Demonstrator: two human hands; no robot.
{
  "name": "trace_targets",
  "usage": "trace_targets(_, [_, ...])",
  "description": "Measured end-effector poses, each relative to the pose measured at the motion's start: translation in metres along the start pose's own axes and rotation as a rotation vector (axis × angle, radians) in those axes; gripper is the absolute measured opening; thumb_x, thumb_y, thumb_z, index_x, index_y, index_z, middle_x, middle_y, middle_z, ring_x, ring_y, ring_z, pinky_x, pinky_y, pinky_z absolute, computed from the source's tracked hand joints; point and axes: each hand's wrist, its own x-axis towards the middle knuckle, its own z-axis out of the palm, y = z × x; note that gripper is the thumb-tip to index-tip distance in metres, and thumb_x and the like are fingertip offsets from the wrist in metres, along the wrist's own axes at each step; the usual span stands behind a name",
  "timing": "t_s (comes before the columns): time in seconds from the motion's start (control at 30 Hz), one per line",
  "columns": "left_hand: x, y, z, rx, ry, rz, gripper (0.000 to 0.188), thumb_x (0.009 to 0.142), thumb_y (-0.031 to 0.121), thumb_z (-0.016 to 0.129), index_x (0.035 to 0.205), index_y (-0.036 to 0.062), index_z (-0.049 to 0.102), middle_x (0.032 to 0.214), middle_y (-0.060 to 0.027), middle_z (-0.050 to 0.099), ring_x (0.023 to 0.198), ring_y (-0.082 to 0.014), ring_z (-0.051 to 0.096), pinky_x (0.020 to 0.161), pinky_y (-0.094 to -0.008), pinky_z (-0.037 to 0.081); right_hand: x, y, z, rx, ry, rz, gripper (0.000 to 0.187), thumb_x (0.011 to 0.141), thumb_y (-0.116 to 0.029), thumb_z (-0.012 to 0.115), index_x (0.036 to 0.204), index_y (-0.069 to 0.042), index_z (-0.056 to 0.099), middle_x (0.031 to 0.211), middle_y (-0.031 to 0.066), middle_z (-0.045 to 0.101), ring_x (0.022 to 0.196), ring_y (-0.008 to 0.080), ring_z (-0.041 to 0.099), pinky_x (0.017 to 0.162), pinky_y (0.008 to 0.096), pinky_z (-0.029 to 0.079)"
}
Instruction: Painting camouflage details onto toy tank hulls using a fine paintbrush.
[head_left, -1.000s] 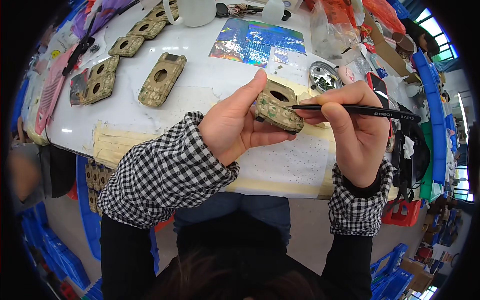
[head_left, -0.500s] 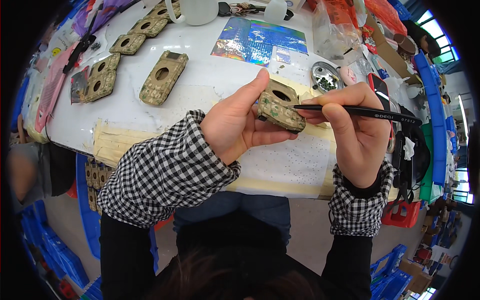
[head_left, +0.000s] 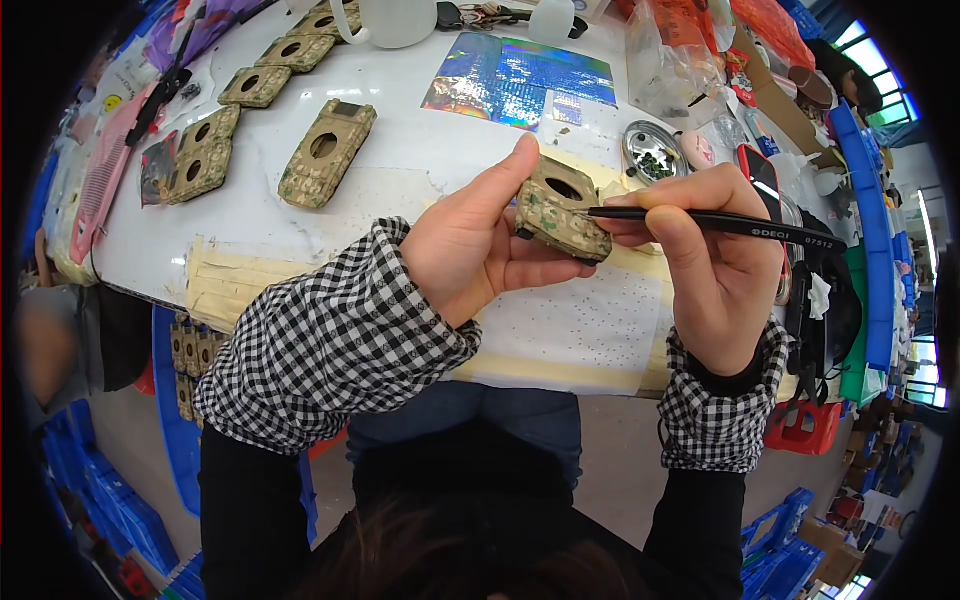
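My left hand (head_left: 478,250) holds a small camouflage-patterned case (head_left: 560,210) with a round hole in it, thumb along its upper edge, above the table's front. My right hand (head_left: 705,265) grips black tweezers (head_left: 720,222) whose tips touch the right side of the case. Both sleeves are black-and-white check.
A white table (head_left: 420,150) carries several more camouflage cases (head_left: 325,152) at the left, a shiny holographic sheet (head_left: 520,80), a small metal dish (head_left: 650,152) with dark bits and a white jug (head_left: 395,20). Blue crates (head_left: 860,190) line the right side. Masking tape strips (head_left: 225,285) edge the table front.
The case has been tilted slightly in my left hand; the tweezers stay at its right edge. Both hands remain in nearly the same place.
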Motion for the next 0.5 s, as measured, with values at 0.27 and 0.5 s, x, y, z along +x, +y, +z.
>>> trace_targets(0.27, [-0.0003, -0.0003, 0.0003, 0.003, 0.007, 0.007, 0.058, 0.093, 0.052, 0.036, 0.114, 0.0011, 0.052, 0.099, -0.0110, 0.063, 0.081, -0.0210, 0.066, 0.068, -0.0236, 0.057, 0.0002, -0.0001, 0.0009, -0.001, 0.003, -0.004, 0.011, 0.086, -0.005, 0.060, 0.089, 0.006, 0.058, 0.080, 0.0083, 0.060, 0.075, 0.0127, 0.062, 0.067, 0.0218, 0.049])
trace_targets(0.5, [-0.0003, -0.0002, 0.0001, 0.005, 0.008, 0.007, 0.058, 0.093, 0.052, 0.036, 0.114, 0.0010, 0.052, 0.097, -0.0111, 0.064, 0.081, -0.0206, 0.066, 0.068, -0.0235, 0.057, -0.0004, 0.0002, -0.0053, -0.145, -0.060, -0.036, 0.015, 0.089, -0.008, 0.057, 0.092, 0.006, 0.055, 0.084, 0.0119, 0.061, 0.077, 0.0172, 0.063, 0.069, 0.0260, 0.052])
